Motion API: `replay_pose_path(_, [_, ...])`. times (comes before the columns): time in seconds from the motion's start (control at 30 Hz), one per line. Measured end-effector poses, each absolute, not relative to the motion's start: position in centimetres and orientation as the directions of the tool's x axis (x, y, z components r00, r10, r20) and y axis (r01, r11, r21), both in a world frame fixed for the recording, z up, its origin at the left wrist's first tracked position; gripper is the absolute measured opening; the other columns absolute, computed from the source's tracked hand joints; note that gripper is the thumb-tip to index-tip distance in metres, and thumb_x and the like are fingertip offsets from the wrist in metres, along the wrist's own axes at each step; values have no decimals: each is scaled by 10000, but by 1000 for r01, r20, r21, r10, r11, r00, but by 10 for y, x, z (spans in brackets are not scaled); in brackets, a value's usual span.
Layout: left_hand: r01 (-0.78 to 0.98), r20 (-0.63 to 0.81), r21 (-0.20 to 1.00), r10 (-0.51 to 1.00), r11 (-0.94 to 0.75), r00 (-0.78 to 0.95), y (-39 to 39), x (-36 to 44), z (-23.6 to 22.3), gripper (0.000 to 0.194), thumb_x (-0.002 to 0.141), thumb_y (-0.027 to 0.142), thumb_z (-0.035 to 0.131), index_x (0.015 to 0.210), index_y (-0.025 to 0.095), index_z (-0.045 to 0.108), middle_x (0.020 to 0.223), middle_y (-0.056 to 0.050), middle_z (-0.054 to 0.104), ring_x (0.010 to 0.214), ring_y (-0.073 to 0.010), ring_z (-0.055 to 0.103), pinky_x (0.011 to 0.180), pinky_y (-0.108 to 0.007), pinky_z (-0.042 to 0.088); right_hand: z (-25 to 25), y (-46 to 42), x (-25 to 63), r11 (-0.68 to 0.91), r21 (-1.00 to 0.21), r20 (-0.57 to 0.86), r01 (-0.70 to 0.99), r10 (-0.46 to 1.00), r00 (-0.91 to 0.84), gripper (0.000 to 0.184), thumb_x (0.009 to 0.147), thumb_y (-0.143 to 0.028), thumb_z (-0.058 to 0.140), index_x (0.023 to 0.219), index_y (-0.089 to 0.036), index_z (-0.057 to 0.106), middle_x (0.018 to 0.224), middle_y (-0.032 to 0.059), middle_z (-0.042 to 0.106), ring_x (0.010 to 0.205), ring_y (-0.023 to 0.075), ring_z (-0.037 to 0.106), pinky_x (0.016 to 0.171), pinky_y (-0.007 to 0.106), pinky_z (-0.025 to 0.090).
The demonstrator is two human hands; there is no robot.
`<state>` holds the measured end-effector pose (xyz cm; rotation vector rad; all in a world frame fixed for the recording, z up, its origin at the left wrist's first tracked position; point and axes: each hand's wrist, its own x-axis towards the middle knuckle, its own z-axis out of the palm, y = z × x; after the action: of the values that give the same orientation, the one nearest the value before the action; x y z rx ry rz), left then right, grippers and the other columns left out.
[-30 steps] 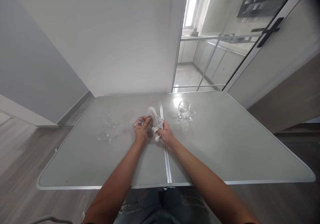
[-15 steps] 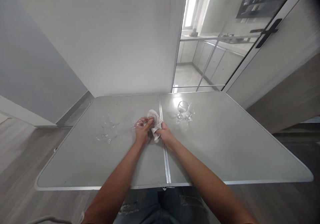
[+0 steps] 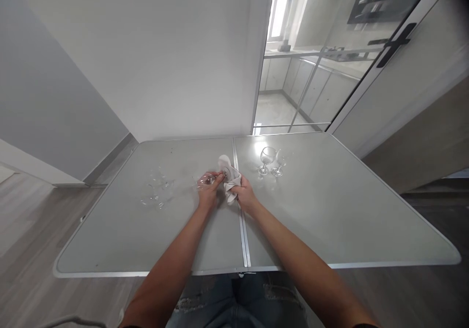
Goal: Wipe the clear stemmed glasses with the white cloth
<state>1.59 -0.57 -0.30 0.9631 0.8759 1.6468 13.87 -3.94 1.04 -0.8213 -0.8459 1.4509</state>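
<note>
Held sideways above the table's middle is a clear stemmed glass (image 3: 204,180), its bowl to the left and its foot to the right. My left hand (image 3: 209,189) is closed round the bowl and stem. A white cloth (image 3: 232,181) lies against the foot of the glass, gripped by my right hand (image 3: 245,194). Part of the foot shows in front of the cloth; the right fingertips are partly hidden in its folds.
Two stemmed glasses, a round one (image 3: 268,157) and one beside it (image 3: 278,164), stand upright on the right half of the folding table (image 3: 330,210). Several clear glasses (image 3: 158,191) are grouped on the left half. A glass door (image 3: 311,74) stands behind.
My right hand and the cloth have shifted slightly to the right, and more of the glass's foot shows. My left hand keeps its hold in nearly the same place.
</note>
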Motion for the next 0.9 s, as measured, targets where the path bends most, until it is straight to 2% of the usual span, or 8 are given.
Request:
replay_pose_path(0.13, [-365, 191, 889, 949, -275, -252, -5, 16, -4, 237, 669, 243, 875, 788, 174, 683, 877, -41, 744, 863, -173, 710, 896, -347, 548, 10, -39, 139, -139, -886, -111, -442, 990, -89, 464, 535, -125, 635, 991, -200, 674, 747, -23, 644, 649, 138, 508, 582, 234, 391])
replay_pose_path(0.27, [-358, 191, 892, 948, -275, -253, -7, 17, 0, 230, 665, 239, 879, 763, 178, 680, 853, -40, 741, 876, -189, 713, 896, -365, 547, 12, -38, 141, -66, -848, -62, -526, 998, -26, 477, 544, -117, 647, 1012, -208, 662, 815, -12, 662, 705, 143, 535, 619, 234, 420])
replay_pose_path(0.4, [-335, 206, 899, 948, -280, -241, -8, 16, 2, 223, 670, 241, 874, 759, 173, 681, 858, -45, 743, 873, -190, 712, 917, -375, 539, 12, -39, 141, -126, -881, -100, -457, 992, -80, 487, 528, -101, 613, 1002, -194, 678, 777, -15, 661, 674, 140, 523, 589, 228, 402])
replay_pose_path(0.5, [-336, 193, 897, 937, -289, -291, -7, 16, 1, 249, 655, 255, 880, 745, 168, 665, 851, -47, 740, 863, -188, 712, 898, -372, 547, 11, -38, 141, -67, -879, -47, -471, 997, -54, 555, 551, -107, 613, 1093, -210, 676, 930, 0, 702, 760, 152, 555, 625, 228, 422])
replay_pose_path(0.57, [-313, 193, 909, 944, -274, -267, -6, 16, 0, 254, 649, 266, 883, 749, 168, 672, 853, -56, 744, 863, -192, 714, 889, -370, 550, 10, -38, 142, -43, -875, -33, -483, 999, -29, 624, 558, -102, 613, 1167, -227, 666, 1025, 5, 707, 828, 162, 574, 660, 231, 441])
replay_pose_path(0.8, [-304, 208, 907, 936, -293, -283, -5, 14, -3, 234, 671, 279, 875, 770, 178, 688, 860, -51, 746, 851, -182, 708, 872, -357, 553, 4, -35, 147, -21, -890, -27, -455, 1000, 6, 841, 574, -83, 627, 1391, -270, 558, 1109, 11, 710, 893, 179, 615, 709, 245, 478])
replay_pose_path(0.9, [-296, 210, 911, 942, -286, -263, -5, 13, -3, 241, 667, 282, 879, 763, 173, 686, 869, -56, 748, 862, -186, 711, 878, -361, 552, 3, -34, 149, -46, -909, -51, -414, 999, 1, 861, 560, -80, 615, 1399, -258, 556, 1137, 18, 707, 918, 188, 622, 720, 248, 489])
